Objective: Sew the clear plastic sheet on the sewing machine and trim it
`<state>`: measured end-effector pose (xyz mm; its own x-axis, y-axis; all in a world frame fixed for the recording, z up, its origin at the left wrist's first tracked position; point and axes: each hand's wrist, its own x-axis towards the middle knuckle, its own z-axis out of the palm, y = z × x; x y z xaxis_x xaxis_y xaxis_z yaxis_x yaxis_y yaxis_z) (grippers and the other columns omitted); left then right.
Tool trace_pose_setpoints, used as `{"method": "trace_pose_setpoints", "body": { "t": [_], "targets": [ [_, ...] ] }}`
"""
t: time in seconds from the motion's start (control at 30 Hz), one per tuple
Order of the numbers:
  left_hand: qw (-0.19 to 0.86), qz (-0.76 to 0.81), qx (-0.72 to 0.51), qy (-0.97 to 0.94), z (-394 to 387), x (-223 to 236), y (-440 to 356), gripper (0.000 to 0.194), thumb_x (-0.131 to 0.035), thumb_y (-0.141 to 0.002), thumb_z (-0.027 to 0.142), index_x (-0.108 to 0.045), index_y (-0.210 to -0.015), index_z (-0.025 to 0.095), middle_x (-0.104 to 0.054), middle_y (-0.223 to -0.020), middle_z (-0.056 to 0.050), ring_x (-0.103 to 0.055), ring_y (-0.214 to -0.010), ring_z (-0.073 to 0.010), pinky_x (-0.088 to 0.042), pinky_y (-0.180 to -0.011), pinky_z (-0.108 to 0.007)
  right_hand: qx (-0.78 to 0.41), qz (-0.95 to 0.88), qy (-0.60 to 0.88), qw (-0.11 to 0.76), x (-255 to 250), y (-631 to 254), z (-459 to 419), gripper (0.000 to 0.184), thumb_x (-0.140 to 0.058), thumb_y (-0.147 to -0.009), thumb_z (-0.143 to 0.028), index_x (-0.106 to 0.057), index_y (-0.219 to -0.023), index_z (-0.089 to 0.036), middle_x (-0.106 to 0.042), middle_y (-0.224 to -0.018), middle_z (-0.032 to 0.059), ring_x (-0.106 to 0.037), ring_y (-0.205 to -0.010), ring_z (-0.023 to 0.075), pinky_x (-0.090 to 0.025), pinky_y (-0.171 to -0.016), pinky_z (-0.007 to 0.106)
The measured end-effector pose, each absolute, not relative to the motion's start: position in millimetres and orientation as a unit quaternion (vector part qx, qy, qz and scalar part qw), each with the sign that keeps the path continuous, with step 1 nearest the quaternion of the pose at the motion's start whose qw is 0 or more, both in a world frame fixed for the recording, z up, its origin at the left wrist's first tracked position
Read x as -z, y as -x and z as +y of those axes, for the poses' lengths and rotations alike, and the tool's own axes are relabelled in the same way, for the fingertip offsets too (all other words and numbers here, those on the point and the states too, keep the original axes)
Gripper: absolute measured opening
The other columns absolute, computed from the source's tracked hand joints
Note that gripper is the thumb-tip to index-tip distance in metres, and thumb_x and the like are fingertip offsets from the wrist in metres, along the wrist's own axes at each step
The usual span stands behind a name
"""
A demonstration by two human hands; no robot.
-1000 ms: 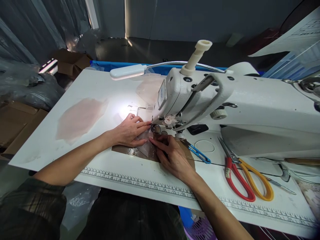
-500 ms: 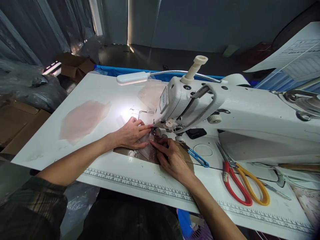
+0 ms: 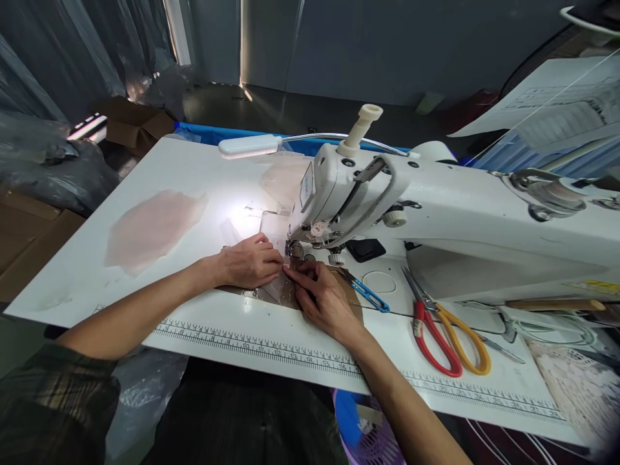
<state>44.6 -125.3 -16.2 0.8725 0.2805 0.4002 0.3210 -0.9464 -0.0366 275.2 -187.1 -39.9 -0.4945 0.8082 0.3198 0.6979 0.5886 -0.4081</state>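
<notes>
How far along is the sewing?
No finished seam shows. In hand: the left hand and right hand are on sheer fabric beside the sewing machine head. Possibly left to do: the pink fabric piece flat on the table, though it may already be sewn.

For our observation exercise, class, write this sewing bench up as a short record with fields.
Left hand: fingers curled on sheer fabric
Right hand: index fingertip at the same fabric
Machine: white sewing machine, close to both hands
Lamp: white, lit, over the table
Tools: blue snips; scissors with red and yellow handles
Loose cloth: pale pink, flat on table
</notes>
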Motion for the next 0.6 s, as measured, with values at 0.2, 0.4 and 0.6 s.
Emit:
{"method": "trace_pose_setpoints", "body": {
  "t": [0.2, 0.4, 0.6],
  "targets": [
    [0.035, -0.168, 0.154, 0.973, -127.8, 15.1, -42.5, 0.025, -0.049, -0.095, 0.031, -0.071, -0.094, 0.019, -0.07, -0.102, -0.008, -0.06, -0.08, -0.018, -0.042, -0.079, -0.036, -0.083, -0.861, 0.441, 0.242, 41.0, -274.8, -187.5, 0.044, -0.047, -0.089, -0.016, -0.064, -0.129, -0.028, -0.057, -0.105, 0.0105, -0.058, -0.097, 0.0235, -0.054, -0.083, 0.039],
    [0.077, -0.179, 0.121, 0.973, -128.1, 10.6, -42.4, 0.029, -0.047, -0.095, 0.033, -0.07, -0.099, 0.016, -0.068, -0.11, -0.009, -0.057, -0.078, -0.0184, -0.039, -0.075, -0.036, -0.068, -0.86, 0.447, 0.236, 39.2, -272.8, -188.0, 0.043, -0.045, -0.091, -0.018, -0.063, -0.13, -0.025, -0.057, -0.103, 0.0114, -0.058, -0.092, 0.0233, -0.056, -0.077, 0.039],
    [0.104, -0.215, 0.12, 0.964, -130.1, 14.5, -45.7, 0.035, -0.044, -0.098, 0.036, -0.068, -0.104, 0.012, -0.066, -0.108, -0.01, -0.057, -0.079, -0.0197, -0.04, -0.076, -0.036, -0.023, -0.861, 0.464, 0.207, 36.7, -266.4, -185.7, 0.041, -0.041, -0.095, -0.022, -0.062, -0.131, -0.019, -0.06, -0.098, 0.0131, -0.058, -0.082, 0.0218, -0.053, -0.065, 0.033]
  ]
}}
